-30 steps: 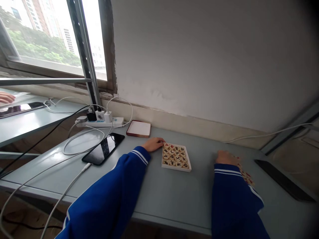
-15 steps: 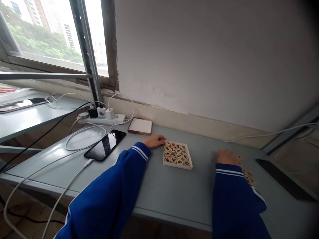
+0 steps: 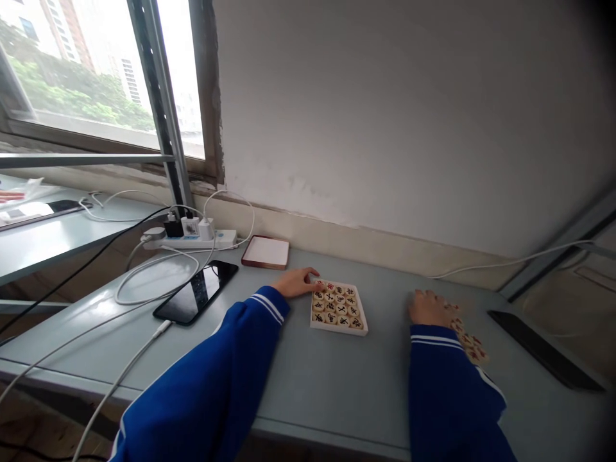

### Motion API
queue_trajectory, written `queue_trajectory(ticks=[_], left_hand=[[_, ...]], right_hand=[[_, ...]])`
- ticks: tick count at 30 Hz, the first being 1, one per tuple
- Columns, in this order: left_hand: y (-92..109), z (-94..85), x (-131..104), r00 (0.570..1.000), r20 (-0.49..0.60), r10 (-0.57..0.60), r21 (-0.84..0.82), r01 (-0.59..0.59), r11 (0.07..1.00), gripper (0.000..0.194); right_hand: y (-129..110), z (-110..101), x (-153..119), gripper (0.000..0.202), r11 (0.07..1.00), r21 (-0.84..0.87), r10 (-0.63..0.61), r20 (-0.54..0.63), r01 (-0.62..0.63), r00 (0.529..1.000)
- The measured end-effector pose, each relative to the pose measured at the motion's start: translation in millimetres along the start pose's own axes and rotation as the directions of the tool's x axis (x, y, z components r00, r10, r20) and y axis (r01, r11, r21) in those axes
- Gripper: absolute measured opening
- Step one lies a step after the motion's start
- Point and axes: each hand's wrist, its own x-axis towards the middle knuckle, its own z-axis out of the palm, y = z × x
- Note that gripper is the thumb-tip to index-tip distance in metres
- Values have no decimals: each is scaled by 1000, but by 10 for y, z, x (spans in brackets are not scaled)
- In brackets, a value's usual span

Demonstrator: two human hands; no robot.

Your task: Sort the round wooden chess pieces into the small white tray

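Pieces are sitting face up in rows in the white box, which is lying on the table between the person's hands. The left hand is resting at the box's far left corner, thumb and fingers parted around it, probably steadying it. The right hand is bending palm down just beside the loose pieces; the fingertips are pointing away and out of sight, so I cannot tell whether they are gripping one. Those pieces are lying to that hand's right, likely for easy reach.

Farther out, what looks like the lid is lying hollow side up near the wall, seemingly set aside to leave the box uncovered. The phone is lying left of the left arm, with a cable plugged in and running out of view. A black bar is lying beyond the loose pieces.

The right sleeve and hand are hiding some loose pieces, making a count impossible. Another person's hand is showing at the left edge, mostly cut off.
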Motion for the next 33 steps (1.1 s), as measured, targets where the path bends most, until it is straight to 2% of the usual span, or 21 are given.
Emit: queue_trajectory(ticks=[2, 4, 7, 9, 10, 11, 13, 14, 15, 16, 17, 19, 23, 26, 30, 33], left_hand=[[65, 47, -14, 998, -59, -11, 116, 18, 993, 71], [117, 88, -23, 995, -101, -3, 204, 24, 979, 71], [154, 123, -25, 993, -116, -8, 255, 37, 966, 67], [156, 131, -20, 994, -113, -9, 260, 38, 965, 65], [153, 133, -17, 994, -111, -6, 258, 35, 965, 65], [147, 132, -14, 994, -112, -3, 252, 31, 967, 66], [127, 122, -8, 994, -112, -4, 223, 30, 974, 71], [115, 112, -7, 995, -103, -10, 192, 30, 981, 75], [100, 98, -6, 996, -88, -16, 150, 29, 988, 78], [83, 80, -7, 998, -65, -19, 99, 25, 995, 80], [64, 59, -10, 999, -36, -15, 45, 16, 999, 82], [24, 17, -15, 1000, 24, 15, -54, -13, 998, 82], [-50, -34, -10, 993, 79, 89, -143, -77, 987, 71], [-82, -31, 11, 992, 75, 104, -151, -92, 984, 63], [-97, -10, 38, 991, 67, 114, -139, -104, 985, 60], [-102, 3, 51, 993, 55, 107, -115, -100, 988, 59]], right_hand=[[-10, 64, 31, 31, 998, 21, 64, 41, -65, 997], [-2, 103, 61, 31, 998, 37, 50, 76, -53, 996], [-2, 90, 98, 27, 995, 97, -10, 44, 6, 999], [-69, 14, 101, 25, 964, 260, -54, -24, 58, 998], [-134, -46, 90, 25, 914, 393, -82, -63, 100, 995], [-219, -115, 71, 26, 826, 540, -127, -96, 159, 987], [-431, -262, 8, 30, 555, 783, -267, -152, 281, 952], [-544, -328, -32, 33, 421, 847, -340, -183, 324, 922], [-654, -382, -74, 34, 327, 876, -393, -215, 354, 894], [-752, -421, -117, 33, 283, 878, -427, -245, 386, 870], [-836, -445, -158, 32, 283, 863, -442, -270, 418, 856], [-954, -452, -228, 27, 345, 809, -440, -307, 475, 843], [-1039, -403, -300, 25, 417, 735, -448, -345, 534, 825], [-1047, -383, -297, 25, 405, 733, -476, -340, 546, 811], [-1021, -355, -246, 25, 379, 754, -465, -346, 536, 815], [-993, -301, -211, 26, 352, 745, -505, -359, 567, 785]])
